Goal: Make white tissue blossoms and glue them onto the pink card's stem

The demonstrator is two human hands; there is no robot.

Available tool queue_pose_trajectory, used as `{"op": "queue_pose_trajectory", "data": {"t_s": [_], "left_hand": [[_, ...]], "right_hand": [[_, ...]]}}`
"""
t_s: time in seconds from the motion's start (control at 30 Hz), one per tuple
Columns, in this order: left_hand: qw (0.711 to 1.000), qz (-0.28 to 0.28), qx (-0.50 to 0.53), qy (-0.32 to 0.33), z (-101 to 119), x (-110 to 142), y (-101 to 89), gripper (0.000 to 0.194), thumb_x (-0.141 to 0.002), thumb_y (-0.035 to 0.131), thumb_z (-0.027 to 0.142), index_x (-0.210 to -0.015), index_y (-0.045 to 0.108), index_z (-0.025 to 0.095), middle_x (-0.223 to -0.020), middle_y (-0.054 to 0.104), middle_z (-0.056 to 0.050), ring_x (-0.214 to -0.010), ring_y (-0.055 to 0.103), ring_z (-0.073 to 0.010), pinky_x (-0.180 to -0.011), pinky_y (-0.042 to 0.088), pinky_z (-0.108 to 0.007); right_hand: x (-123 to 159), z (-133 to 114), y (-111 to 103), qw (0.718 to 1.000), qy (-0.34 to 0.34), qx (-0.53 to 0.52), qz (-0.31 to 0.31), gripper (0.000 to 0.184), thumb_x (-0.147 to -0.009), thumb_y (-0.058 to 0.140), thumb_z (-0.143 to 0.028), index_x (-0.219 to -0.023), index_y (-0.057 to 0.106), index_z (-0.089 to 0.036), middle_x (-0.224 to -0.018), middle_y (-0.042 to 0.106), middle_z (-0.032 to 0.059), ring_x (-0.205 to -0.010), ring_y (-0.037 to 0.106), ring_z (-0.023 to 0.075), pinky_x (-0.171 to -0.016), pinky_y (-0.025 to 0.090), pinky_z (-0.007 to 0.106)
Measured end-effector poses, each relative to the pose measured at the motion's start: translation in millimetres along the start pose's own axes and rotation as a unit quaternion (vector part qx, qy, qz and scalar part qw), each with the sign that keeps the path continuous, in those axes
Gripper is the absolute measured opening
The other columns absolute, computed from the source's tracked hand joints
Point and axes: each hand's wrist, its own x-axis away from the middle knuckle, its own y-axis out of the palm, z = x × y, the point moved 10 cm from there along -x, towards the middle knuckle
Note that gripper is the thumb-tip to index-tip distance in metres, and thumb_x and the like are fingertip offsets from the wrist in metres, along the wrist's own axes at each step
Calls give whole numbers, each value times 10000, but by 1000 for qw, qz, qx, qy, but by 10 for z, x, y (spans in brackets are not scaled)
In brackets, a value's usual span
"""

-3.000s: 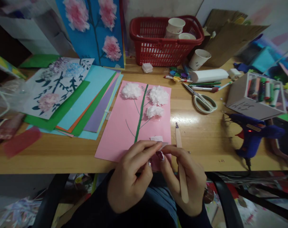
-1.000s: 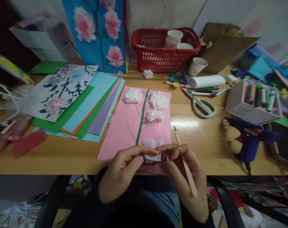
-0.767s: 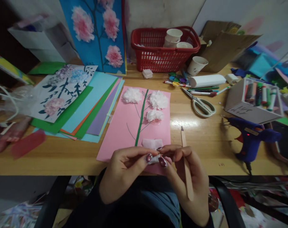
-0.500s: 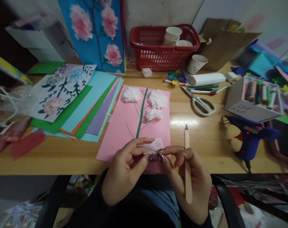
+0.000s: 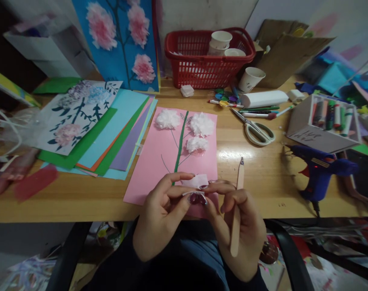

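My left hand [image 5: 162, 216] and my right hand [image 5: 240, 230] meet over the lower edge of a pink sheet [image 5: 150, 169]. Their fingertips pinch a small folded piece of white tissue paper [image 5: 188, 193] between them. A wooden craft stick [image 5: 236, 226] with a dark tip is tucked between my right fingers, pointing up. Beyond my fingers, another white tissue piece [image 5: 198, 180] lies on the pink sheet. Three ruffled white tissue flowers, one of them the upper right flower [image 5: 202, 124], sit on the sheet beside a green stem [image 5: 180, 145].
Scissors [image 5: 258, 131], a blue glue gun [image 5: 318, 169] with a red light and a white box of markers [image 5: 324, 125] are on the right. Coloured paper [image 5: 129, 149] is stacked on the left. At the back stand a red basket [image 5: 208, 72] and a blue flower picture [image 5: 120, 48].
The tissue between my fingertips has been turned and folded into a narrower strip. The craft stick has swung more upright in my right hand. The camera view has shifted slightly.
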Motion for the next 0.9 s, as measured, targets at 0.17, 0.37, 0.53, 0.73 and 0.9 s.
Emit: {"op": "queue_pose_trajectory", "data": {"t_s": [0.17, 0.37, 0.53, 0.73, 0.9], "left_hand": [[999, 24, -34, 16, 14, -45, -28, 144, -848, 663, 203, -992, 664, 204, -881, 776, -41, -771, 750, -163, -687, 624, -219], [998, 40, -40, 17, 36, -59, -51, 60, -830, 664, 178, -853, 717, 196, -825, 780, -29, -713, 741, -140, -668, 611, -194], [999, 14, 27, -36, -81, -42, 12, 135, -864, 650, 263, -938, 736, 190, -877, 781, -56, -745, 750, -170, -667, 621, -234], [995, 2, 90, -46, -98, -42, 38, 196, -828, 718, 302, -970, 710, 168, -865, 774, -68, -761, 748, -176, -676, 607, -230], [995, 23, 90, -41, -119, -72, -17, 195, -835, 716, 298, -981, 683, 173, -906, 757, -65, -783, 736, -179, -638, 596, -229]], "right_hand": [[4, -30, -54, 999, -22, 8, 27, 310, -833, 612, -27, -741, 397, -231, -890, 688, -38, -898, 625, 125, -878, 446, 299], [31, -29, -2, 999, -16, -35, 12, 298, -829, 588, -9, -746, 403, -228, -928, 699, -31, -931, 626, 139, -902, 448, 325], [86, -46, 2, 1000, -30, -7, 5, 223, -824, 575, -32, -793, 466, -225, -1004, 725, 21, -1161, 566, 233, -1050, 377, 476], [105, -50, 18, 999, -43, 20, -24, 138, -838, 572, -95, -851, 532, -226, -1098, 723, 34, -1268, 510, 284, -1081, 349, 543], [72, -11, 65, 997, -37, 20, -67, 151, -833, 612, -137, -930, 564, -242, -1154, 713, 31, -1296, 492, 293, -1077, 351, 565]]}}
